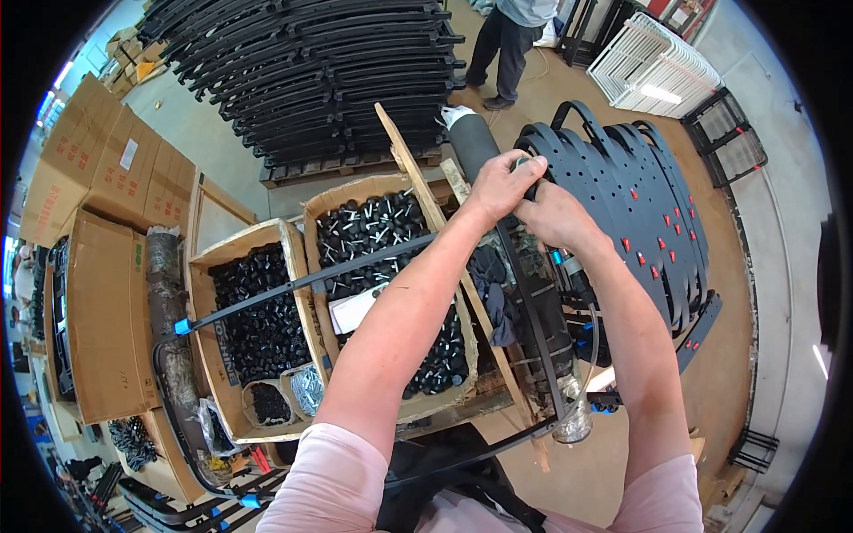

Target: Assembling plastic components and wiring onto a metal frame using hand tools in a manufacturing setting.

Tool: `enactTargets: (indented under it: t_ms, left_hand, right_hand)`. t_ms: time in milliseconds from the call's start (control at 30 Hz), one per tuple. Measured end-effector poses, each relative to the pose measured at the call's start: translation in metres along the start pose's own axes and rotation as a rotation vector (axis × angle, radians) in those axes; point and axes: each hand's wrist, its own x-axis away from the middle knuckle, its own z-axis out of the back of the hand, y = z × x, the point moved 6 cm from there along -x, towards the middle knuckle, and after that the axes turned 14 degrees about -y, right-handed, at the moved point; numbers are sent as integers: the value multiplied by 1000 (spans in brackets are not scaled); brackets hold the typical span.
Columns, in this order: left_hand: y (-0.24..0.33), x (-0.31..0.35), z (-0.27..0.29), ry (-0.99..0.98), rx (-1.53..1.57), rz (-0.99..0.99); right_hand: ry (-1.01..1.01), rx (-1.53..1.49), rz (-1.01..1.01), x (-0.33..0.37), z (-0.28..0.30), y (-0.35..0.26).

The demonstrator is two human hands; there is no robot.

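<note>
A bent black metal frame (533, 329) of slim tubing reaches across in front of me, with blue pieces on its left corners. My left hand (503, 184) closes over its far corner, thumb and fingers pressed together. Right beside it, my right hand (558, 216) is closed on the same corner; the fingers hide what small part may lie between them. Below my right wrist is a tool with a blue and silver end (566, 259) and a thin hose. Beneath the frame, a cardboard box (306, 213) holds black-headed bolts, and another box (203, 266) holds small black caps.
Black perforated curved panels (613, 191) with red pieces stand close on the right. Long black parts (302, 80) are stacked on a pallet ahead. Wrapped rollers (164, 293) and a wooden strip (413, 173) flank the boxes. Cartons (107, 311) stand left; a person (511, 44) stands beyond.
</note>
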Motion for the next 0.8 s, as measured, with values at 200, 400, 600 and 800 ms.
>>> enactTargets:
  t_ms: [200,400,600,800]
  left_hand:
    - [-8,4,2,-21,127,-12]
    - [-7,5,-5,-13,125,0]
    - [-11,9,8,-4,138,-43]
    - [-6,-9,-13,26,84,-73]
  right_hand:
    - [-93,-82,11,-11,-7,-1]
    - [-211,-450,39,-34,-15,28]
    - [-202,-344,133,-53,-19,15]
    - [-223,-459,148,-29,-1,24]
